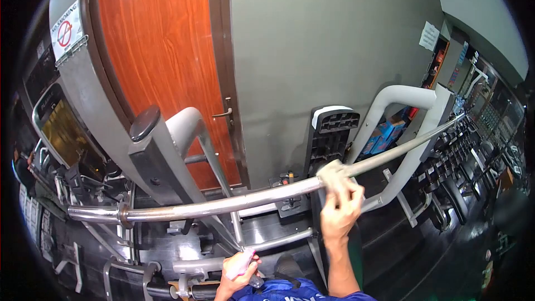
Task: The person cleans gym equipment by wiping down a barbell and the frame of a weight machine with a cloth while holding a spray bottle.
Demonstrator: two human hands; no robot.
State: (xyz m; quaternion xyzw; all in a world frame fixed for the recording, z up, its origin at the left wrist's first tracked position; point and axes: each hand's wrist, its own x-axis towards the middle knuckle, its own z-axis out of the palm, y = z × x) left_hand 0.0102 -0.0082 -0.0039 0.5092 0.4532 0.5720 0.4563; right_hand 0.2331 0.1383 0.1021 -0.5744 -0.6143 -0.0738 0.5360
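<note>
A long metal barbell [223, 205] crosses in front of me, with a collar [123, 213] near its left end. My right hand [341, 212] is closed on a pale cloth [333, 174], which lies over the bar right of its middle. Motion blurs the cloth and fingertips slightly. Low down, near my body, my left hand [237, 280] is wrapped around a small clear and pinkish bottle [243, 263]. It is apart from the bar, and the fingers cover part of the bottle.
Grey rack uprights [167, 161] stand on the left, and a curved white frame [401, 97] stands on the right. Behind are a wooden door [156, 39] and a grey wall [323, 33]. Dumbbells [446, 161] fill a rack at the far right.
</note>
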